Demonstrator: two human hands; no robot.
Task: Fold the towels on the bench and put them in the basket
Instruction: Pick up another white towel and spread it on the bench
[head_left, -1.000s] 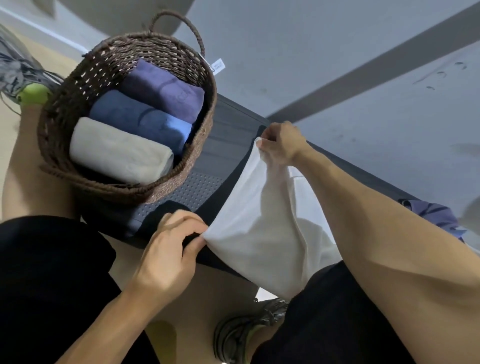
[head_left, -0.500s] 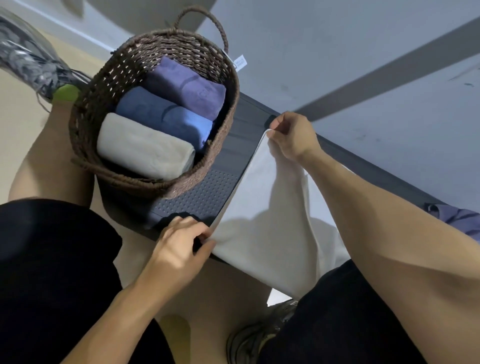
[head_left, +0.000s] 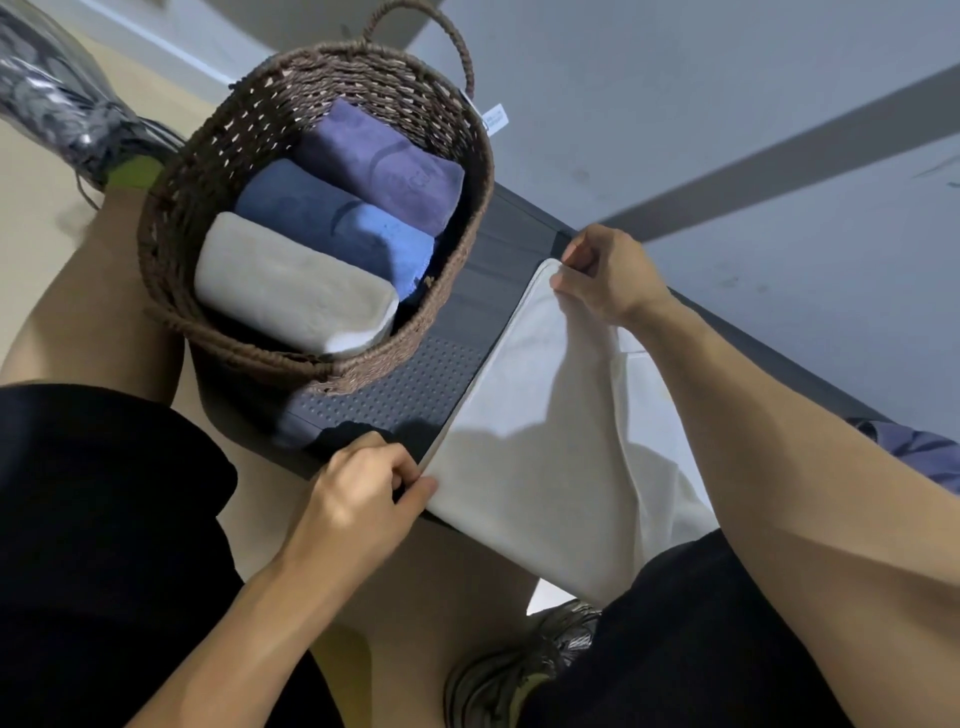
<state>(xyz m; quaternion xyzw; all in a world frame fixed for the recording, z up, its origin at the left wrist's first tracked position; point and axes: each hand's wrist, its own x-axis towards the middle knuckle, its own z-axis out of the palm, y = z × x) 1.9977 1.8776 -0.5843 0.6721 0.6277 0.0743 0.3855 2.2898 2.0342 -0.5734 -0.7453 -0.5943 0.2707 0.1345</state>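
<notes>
Head view, folding in progress. The wicker basket (head_left: 218, 171) stood on the dark surface (head_left: 410, 395) and already held three folded towels side by side: a cream towel (head_left: 291, 291) nearest the person, a blue towel (head_left: 332, 218) in the middle, and a purple towel (head_left: 379, 156) at the far side. By this evidence about three towels were done. A white towel (head_left: 524, 457) lay spread on the surface just beside the basket, its near end hanging over the edge toward the person's lap. The left hand (head_left: 358, 499) pinched the towel's near left corner between thumb and curled fingers; the right hand (head_left: 608, 275) pinched the far left corner in the same closed grip. The towel appeared to be at an early stage of folding and had yet to go into the basket. A bluish-purple cloth (head_left: 919, 457), partly hidden behind the right forearm, lay farther along the surface and probably remained to be folded. Compared with one second earlier, the towel's left edge had been drawn straighter and flatter on the surface, and both hands had kept their corners.
</notes>
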